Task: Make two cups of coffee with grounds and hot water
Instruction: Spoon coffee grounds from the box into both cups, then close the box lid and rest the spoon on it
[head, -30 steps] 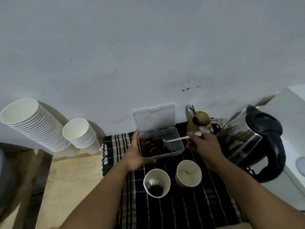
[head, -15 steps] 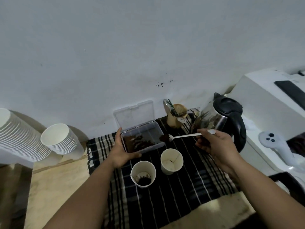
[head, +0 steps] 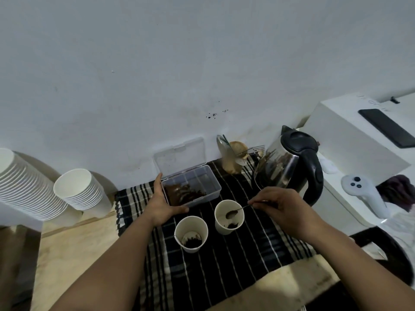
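Note:
Two white paper cups stand on a black striped cloth (head: 235, 261). The left cup (head: 191, 234) has dark coffee grounds at its bottom. The right cup (head: 229, 217) also holds some grounds. My right hand (head: 281, 207) pinches a metal spoon (head: 234, 212) whose bowl is inside the right cup, tipped over. My left hand (head: 164, 204) grips the near left corner of a clear plastic box of grounds (head: 192, 188), its lid open against the wall. A steel kettle with a black handle (head: 289, 167) stands just behind my right hand.
Stacks of white paper cups (head: 83, 189) lie on their sides at the left. A beige holder with a fork and spoons (head: 234, 157) stands by the wall. At the right sit a white cabinet with a black phone (head: 387, 127) and a white controller (head: 365, 194).
My right hand has carried the spoon from above the box's edge down into the right cup and emptied it; grounds now lie in that cup. My left hand stayed on the box.

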